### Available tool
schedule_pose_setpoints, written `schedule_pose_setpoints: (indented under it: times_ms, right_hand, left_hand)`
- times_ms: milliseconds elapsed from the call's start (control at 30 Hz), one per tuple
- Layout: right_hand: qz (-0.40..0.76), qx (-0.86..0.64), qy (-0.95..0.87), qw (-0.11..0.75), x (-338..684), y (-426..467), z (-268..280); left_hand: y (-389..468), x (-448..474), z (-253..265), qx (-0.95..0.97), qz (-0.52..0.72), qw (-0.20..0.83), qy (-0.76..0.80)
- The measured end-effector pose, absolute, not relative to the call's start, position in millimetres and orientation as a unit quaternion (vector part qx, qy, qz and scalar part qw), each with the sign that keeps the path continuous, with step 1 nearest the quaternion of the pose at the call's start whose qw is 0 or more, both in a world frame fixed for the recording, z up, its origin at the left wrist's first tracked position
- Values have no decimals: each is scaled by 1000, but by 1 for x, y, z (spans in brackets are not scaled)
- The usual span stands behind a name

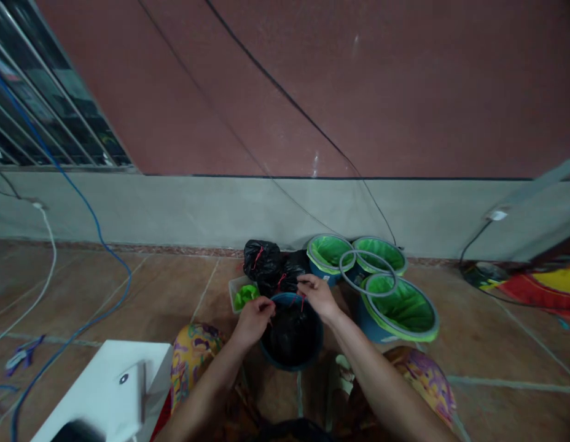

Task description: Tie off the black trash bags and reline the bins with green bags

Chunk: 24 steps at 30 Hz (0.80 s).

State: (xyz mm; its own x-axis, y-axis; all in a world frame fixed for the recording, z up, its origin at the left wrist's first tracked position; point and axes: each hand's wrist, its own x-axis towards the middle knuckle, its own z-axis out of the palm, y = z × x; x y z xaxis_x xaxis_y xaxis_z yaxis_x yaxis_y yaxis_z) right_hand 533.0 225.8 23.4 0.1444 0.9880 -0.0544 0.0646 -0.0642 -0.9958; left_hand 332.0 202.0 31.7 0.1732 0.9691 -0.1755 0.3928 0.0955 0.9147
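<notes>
A dark blue bin (pixel 318 344) stands on the floor between my knees, with a black garbage bag (pixel 292 334) inside it. My right hand (pixel 318 294) pinches a thin red drawstring (pixel 302 302) above the bin's far right rim. At the left rim, my left hand (pixel 255 320) is closed in a pinch; what is between its fingertips is too small to make out. Just behind the bin lie tied black bags (pixel 261 261) with red strings. Beside my left hand, a pale tub (pixel 235 293) holds a bright green plastic bundle (pixel 245 296).
Several blue bins with green liners (pixel 398 307) stand right of my hands, with a loose grey ring (pixel 368 273) resting across them. At left are a white box (pixel 89 374) with a white device (pixel 131 399) on it, scissors (pixel 24 355) and a blue cable (pixel 98 230).
</notes>
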Motion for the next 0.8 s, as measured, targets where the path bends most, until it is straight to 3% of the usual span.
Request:
schedule_pose_setpoints:
  times_ms: [100, 300, 433, 600, 800]
  right_hand:
    - [517, -513, -464, 505, 524, 221, 34]
    - [533, -514, -539, 401, 498, 197, 15]
    - [527, -497, -556, 407, 479, 188, -5]
    - [470, -558, -576, 367, 490, 200, -6]
    - [507, -533, -590, 333, 507, 205, 10]
  left_hand:
    - [206, 335, 38, 604, 304, 494, 547]
    - [214, 342, 45, 625, 320, 474, 532]
    - [215, 348, 40, 658, 301, 480, 496]
    - [215, 336, 14, 642, 344, 442, 524]
    - [203, 341, -36, 690, 294, 457, 478]
